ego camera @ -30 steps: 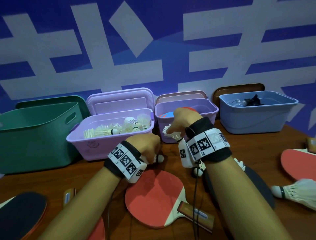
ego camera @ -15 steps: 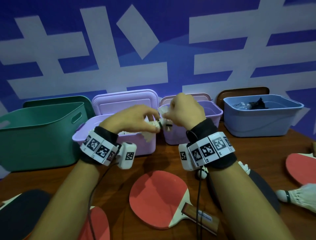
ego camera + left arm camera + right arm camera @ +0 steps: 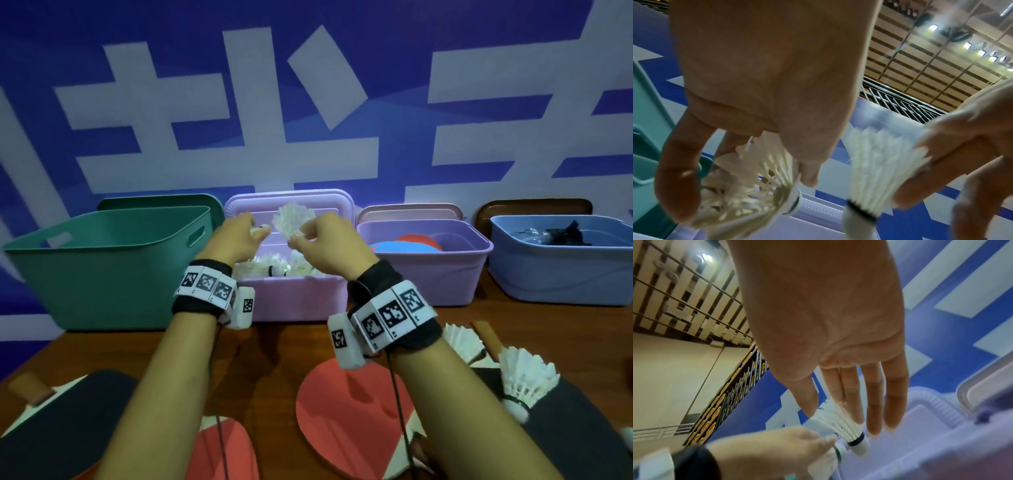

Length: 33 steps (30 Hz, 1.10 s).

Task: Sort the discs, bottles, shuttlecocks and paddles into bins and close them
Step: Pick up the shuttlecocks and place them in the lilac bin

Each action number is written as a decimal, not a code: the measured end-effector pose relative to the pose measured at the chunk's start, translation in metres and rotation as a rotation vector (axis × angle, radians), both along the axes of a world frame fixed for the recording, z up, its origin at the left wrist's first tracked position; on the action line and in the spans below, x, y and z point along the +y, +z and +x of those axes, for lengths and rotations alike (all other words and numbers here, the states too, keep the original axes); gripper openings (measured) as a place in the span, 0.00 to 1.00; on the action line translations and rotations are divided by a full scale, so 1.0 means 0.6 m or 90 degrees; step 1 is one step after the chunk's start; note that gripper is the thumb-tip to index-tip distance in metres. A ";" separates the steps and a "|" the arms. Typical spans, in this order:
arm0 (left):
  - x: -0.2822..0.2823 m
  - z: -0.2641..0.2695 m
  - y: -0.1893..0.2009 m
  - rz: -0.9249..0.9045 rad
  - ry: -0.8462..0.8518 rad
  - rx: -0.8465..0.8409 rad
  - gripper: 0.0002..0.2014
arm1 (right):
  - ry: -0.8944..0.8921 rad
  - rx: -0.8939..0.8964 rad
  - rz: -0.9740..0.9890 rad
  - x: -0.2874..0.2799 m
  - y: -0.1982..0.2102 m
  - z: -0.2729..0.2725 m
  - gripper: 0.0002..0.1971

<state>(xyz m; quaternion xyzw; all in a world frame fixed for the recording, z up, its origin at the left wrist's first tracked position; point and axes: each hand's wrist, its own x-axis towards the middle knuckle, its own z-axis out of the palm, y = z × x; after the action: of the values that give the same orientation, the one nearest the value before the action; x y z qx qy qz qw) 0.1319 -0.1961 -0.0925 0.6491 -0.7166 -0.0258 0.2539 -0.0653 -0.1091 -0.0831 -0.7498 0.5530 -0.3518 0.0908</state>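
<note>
- The dark wooden worktop (image 3: 274, 346) carries four open bins in a row along its far edge, with red table-tennis paddles (image 3: 346, 407) and white feather shuttlecocks (image 3: 524, 380) lying loose on its near side.
- The large green plastic bin (image 3: 102, 270) at the far left is seen only from outside; its contents cannot be told.
- The pale lilac plastic bin (image 3: 291, 298), second from the left, holds a heap of white shuttlecocks, and its lid (image 3: 291, 202) is propped upright behind it.
- The darker purple bin (image 3: 424, 267) to its right holds red and blue flat round pieces, judged to be discs or paddles.
- The light blue bin (image 3: 561, 270) at the far right holds clear and dark items, too small to name.
- The left hand (image 3: 236, 236) and right hand (image 3: 322, 240) are held side by side directly above the lilac bin, neither nearer than the other.
- One white shuttlecock (image 3: 748, 191) is pinched by the left grip between thumb and fingers, cork toward the other hand.
- A second shuttlecock (image 3: 840, 426) is held by the right grip, its fingers nearly straight and pressed to the feather skirt, long axis steep with cork downward.
- The bin opening lies straight beneath both corks, so a plain release is judged sufficient.
</note>
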 end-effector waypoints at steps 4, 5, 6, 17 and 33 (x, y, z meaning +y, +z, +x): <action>-0.014 0.019 -0.011 0.003 0.061 0.048 0.22 | 0.015 0.045 0.099 -0.061 -0.041 0.068 0.22; -0.018 0.025 -0.013 -0.007 0.066 0.050 0.21 | 0.019 0.072 0.138 -0.072 -0.054 0.080 0.29; -0.021 0.032 -0.015 -0.015 0.068 0.052 0.19 | 0.020 0.112 0.176 -0.080 -0.066 0.089 0.34; -0.039 0.075 -0.056 0.007 -0.012 0.009 0.24 | -0.006 0.227 0.149 -0.089 -0.090 0.104 0.32; 0.004 -0.004 0.025 -0.040 -0.093 -0.012 0.23 | -0.029 0.080 0.022 -0.045 -0.026 0.042 0.20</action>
<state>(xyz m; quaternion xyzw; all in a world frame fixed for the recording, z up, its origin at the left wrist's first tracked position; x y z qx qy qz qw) 0.1293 -0.1938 -0.0774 0.5868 -0.7650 -0.0156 0.2650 -0.0403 -0.1361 -0.0984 -0.7558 0.5808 -0.2964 0.0608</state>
